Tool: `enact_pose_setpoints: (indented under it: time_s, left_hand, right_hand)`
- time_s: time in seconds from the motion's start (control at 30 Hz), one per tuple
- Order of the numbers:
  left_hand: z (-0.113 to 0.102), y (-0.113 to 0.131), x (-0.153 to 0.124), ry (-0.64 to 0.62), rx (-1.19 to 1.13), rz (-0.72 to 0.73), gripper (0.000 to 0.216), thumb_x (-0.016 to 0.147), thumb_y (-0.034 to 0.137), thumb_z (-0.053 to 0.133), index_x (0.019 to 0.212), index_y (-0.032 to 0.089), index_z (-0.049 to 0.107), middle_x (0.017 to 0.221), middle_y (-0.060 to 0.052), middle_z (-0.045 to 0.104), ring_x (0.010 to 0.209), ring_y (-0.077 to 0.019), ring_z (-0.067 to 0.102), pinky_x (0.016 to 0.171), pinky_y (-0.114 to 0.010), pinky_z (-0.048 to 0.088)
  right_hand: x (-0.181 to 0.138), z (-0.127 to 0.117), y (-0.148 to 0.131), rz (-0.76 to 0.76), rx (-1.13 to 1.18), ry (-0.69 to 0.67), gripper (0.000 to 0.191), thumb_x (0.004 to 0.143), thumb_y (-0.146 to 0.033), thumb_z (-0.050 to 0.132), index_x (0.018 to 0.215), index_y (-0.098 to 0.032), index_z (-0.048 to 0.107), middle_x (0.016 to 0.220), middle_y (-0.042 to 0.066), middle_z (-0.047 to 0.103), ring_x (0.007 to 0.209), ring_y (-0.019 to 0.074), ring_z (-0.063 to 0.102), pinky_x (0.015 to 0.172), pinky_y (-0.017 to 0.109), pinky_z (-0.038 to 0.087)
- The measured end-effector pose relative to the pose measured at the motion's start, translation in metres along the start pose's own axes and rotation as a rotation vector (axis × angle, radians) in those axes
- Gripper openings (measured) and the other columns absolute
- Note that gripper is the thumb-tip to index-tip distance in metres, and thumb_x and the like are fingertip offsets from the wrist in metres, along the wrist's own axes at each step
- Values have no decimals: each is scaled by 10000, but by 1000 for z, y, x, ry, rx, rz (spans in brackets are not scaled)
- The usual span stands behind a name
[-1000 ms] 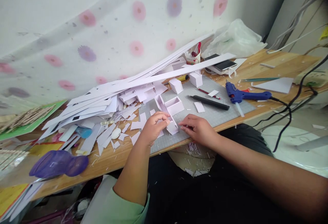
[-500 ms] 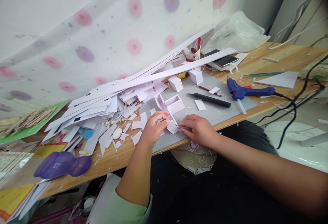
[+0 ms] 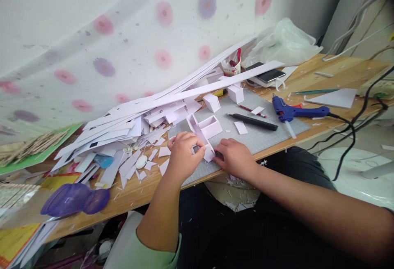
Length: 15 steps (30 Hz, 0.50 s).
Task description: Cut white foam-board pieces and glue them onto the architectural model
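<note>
A small white cardboard model (image 3: pixel 211 127), with an open box on one side and a long narrow part, lies near the front edge of the grey cutting mat (image 3: pixel 261 135). My left hand (image 3: pixel 185 153) is closed on the left side of its near end, thumb and fingers bent together. Against the right side of that same end, my right hand (image 3: pixel 234 157) grips with bent fingertips. Both hands partly hide the near end. To the right lie a black cutter-like tool (image 3: pixel 254 122) and a white card piece (image 3: pixel 240 128).
A blue glue gun (image 3: pixel 300 111) rests at the mat's right edge, its cord trailing right. Long white strips (image 3: pixel 184 92) and scraps fill the back left. Two small white boxes (image 3: pixel 236 94) stand behind. A purple object (image 3: pixel 75 199) sits front left.
My left hand has turned and flattened over the model's near end, hiding more of it. My right hand has shifted slightly, fingers still at the right side.
</note>
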State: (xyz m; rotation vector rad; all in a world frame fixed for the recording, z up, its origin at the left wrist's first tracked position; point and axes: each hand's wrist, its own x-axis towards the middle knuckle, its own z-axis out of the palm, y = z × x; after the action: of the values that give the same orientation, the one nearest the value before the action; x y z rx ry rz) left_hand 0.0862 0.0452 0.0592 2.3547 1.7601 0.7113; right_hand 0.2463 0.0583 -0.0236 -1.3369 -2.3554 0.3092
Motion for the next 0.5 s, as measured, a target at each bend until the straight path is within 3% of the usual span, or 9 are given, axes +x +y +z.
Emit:
enact_pose_setpoints:
  time_s: [0.2, 0.5]
  left_hand:
    - [1, 2, -3, 13, 30, 1, 168, 770, 133, 640, 626, 215, 613, 802, 4, 702, 951, -233, 605, 943, -439, 382]
    - [2, 4, -6, 69, 112, 7, 147, 758, 142, 680, 642, 224, 642, 847, 7, 726, 1014, -267, 594, 981, -521, 275]
  right_hand:
    - [4, -1, -7, 53, -31, -13, 150, 839, -310, 574, 847, -195, 670, 857, 69, 672, 841, 242, 614, 659, 304, 391]
    - [5, -1, -8, 76, -34, -37, 146, 847, -295, 543, 823, -207, 657, 875, 50, 672, 836, 225, 625, 617, 294, 361]
